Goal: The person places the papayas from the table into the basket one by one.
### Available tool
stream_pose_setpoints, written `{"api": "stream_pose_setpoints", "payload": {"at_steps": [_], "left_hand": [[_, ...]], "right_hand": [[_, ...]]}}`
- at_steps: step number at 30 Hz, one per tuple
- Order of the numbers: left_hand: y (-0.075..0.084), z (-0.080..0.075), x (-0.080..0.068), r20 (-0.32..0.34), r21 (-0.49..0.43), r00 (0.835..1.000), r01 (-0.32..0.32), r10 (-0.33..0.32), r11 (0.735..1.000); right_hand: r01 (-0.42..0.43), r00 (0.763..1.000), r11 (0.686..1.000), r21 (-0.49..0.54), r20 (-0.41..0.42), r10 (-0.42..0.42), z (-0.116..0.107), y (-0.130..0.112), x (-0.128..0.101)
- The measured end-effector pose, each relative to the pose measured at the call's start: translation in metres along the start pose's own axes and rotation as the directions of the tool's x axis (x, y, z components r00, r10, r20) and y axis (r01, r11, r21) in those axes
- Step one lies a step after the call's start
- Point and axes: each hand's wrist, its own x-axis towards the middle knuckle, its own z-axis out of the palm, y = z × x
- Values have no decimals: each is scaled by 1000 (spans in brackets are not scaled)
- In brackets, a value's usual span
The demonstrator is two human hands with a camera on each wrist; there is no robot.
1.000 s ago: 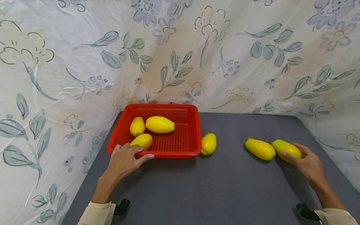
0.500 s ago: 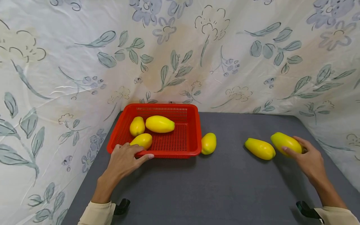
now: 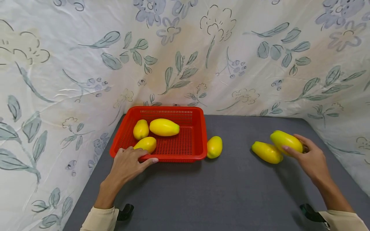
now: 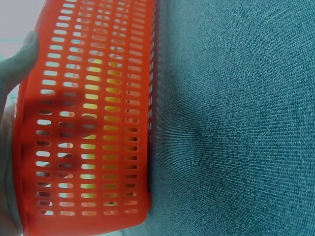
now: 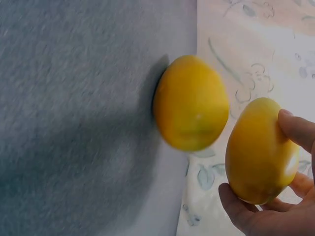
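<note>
My left hand [image 3: 129,165] holds the near-left rim of a red plastic basket [image 3: 173,158], the thumb along the front edge and the other fingers over into the inside. Three yellow papayas lie in the basket, one [image 3: 164,127] across the back. With thumb and fingertips my right hand [image 3: 313,160] grips a yellow papaya [image 3: 286,142] by its near end, raised over the table. Just left of it and lower, another papaya [image 3: 266,152] rests on the table. In the right wrist view the held papaya [image 5: 261,152] hangs apart from the resting one [image 5: 192,103].
One more papaya [image 3: 215,147] lies on the dark grey table [image 3: 225,192], right beside the basket's right wall. A floral cloth [image 3: 219,64] hangs behind the table and down its sides. Black straps [image 3: 125,212] sit at both wrists.
My right hand has lifted its papaya off the table and moved it left, so it now overlaps the resting papaya in the head view. The left hand and the basket stay put.
</note>
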Motion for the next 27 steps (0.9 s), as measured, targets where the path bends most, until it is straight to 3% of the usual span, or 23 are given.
{"api": "stream_pose_setpoints", "payload": {"at_steps": [27], "left_hand": [[5, -1, 2, 5, 5, 1000, 19, -19, 1000]], "right_hand": [[117, 986, 989, 95, 104, -127, 15, -42, -5]]}}
